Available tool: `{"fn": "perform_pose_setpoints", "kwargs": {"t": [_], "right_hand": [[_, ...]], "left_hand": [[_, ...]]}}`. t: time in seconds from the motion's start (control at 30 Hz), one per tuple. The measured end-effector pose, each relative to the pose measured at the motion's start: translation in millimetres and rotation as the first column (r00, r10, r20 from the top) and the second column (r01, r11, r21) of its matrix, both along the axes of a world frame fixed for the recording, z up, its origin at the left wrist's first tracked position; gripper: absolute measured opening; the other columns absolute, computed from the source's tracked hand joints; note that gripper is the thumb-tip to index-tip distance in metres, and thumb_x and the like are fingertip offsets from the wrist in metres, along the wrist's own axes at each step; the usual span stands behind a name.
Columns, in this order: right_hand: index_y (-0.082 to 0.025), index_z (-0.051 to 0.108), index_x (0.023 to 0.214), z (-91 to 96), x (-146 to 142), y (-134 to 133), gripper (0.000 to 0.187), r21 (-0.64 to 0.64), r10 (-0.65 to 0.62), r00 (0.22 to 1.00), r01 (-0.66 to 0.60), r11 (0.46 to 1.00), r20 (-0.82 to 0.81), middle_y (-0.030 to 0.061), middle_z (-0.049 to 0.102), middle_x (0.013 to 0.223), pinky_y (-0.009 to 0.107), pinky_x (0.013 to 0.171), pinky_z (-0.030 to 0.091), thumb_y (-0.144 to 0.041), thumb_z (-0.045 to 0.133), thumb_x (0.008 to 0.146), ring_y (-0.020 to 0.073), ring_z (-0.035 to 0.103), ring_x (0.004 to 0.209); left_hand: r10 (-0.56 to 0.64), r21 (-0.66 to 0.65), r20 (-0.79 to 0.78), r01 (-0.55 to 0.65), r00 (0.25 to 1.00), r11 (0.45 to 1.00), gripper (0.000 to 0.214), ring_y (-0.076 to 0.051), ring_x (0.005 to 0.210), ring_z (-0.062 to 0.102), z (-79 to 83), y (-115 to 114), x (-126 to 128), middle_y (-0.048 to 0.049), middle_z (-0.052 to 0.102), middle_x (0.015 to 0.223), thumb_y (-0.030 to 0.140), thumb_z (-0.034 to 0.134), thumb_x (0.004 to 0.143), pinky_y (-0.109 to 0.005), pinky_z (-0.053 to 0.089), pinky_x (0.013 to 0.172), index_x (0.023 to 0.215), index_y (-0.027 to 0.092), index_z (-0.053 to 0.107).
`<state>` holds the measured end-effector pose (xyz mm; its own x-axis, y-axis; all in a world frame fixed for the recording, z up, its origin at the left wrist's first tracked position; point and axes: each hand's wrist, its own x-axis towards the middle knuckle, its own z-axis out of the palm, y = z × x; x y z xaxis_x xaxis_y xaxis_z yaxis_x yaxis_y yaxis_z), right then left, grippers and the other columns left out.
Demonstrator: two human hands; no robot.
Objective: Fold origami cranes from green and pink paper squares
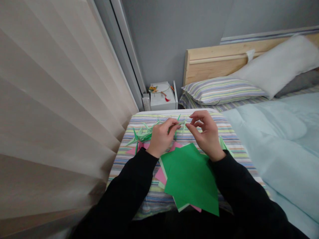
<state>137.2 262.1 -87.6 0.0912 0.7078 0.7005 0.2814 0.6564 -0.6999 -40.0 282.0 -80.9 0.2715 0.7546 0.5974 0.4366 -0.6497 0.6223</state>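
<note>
I sit or stand at a small table covered in a striped cloth, its white edge showing along the far side. Above the far part of the cloth, my left hand pinches a folded light-green paper between thumb and fingers. My right hand is at the other end of that paper, fingers curled and thumb out; I cannot tell whether it grips it. A heap of folded green pieces lies beside my left hand, with some pink paper next to it. Nearer me, a dark-green sheet lies fanned over pink and pale-green ones.

To my left hangs a pale pleated curtain. Ahead, against the grey wall, is a white bedside cabinet with a red tassel on top. To my right is a bed with a wooden headboard, a striped pillow, a white pillow leaning behind it, and a light-blue quilt.
</note>
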Motion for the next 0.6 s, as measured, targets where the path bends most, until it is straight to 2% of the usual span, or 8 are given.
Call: {"fn": "perform_pose_setpoints", "kwargs": {"t": [0.1,0.2,0.37,0.6], "right_hand": [[-0.025,0.066,0.093,-0.6,2,3,0.012,0.143,-0.059,0.968,0.024,0.989,0.244,0.0045,0.065,0.097,0.036,0.075,0.052,-0.013,0.068,0.091,0.0216,0.064,0.091],[-0.024,0.065,0.090,-3.0,6,6,0.013,0.177,-0.070,0.925,0.004,0.984,0.373,0.0044,0.067,0.089,0.038,0.079,0.051,-0.011,0.064,0.094,0.0231,0.064,0.090],[-0.022,0.061,0.088,-8.3,11,9,0.015,0.135,-0.060,0.884,-0.004,0.991,0.463,0.0056,0.065,0.087,0.037,0.077,0.048,-0.010,0.060,0.096,0.0237,0.062,0.088],[-0.022,0.057,0.086,-13.2,10,10,0.016,0.072,-0.046,0.855,0.010,0.997,0.516,0.0063,0.062,0.084,0.037,0.076,0.046,-0.011,0.055,0.097,0.0247,0.059,0.084]], "left_hand": [[0.024,0.072,-0.129,-0.015,0.991,0.997,0.009,-0.017,0.071,0.073,-3.3,5,-3,-0.0009,0.078,0.081,0.028,0.064,0.096,-0.026,0.049,0.069,0.092,0.021,0.070],[0.013,0.069,-0.209,0.001,0.978,0.998,0.010,-0.018,0.074,0.074,-5.0,8,-6,-0.0016,0.078,0.082,0.028,0.064,0.096,-0.027,0.048,0.070,0.092,0.021,0.070],[-0.077,-0.003,-0.238,0.079,0.968,0.997,0.007,-0.018,0.076,0.074,-3.0,9,-9,0.0005,0.079,0.083,0.024,0.059,0.098,-0.027,0.048,0.071,0.101,0.023,0.066],[-0.037,0.112,-0.358,0.082,0.933,0.990,0.007,-0.019,0.075,0.070,-4.6,10,-8,-0.0021,0.076,0.085,0.024,0.064,0.096,-0.029,0.044,0.069,0.092,0.020,0.068]]}}
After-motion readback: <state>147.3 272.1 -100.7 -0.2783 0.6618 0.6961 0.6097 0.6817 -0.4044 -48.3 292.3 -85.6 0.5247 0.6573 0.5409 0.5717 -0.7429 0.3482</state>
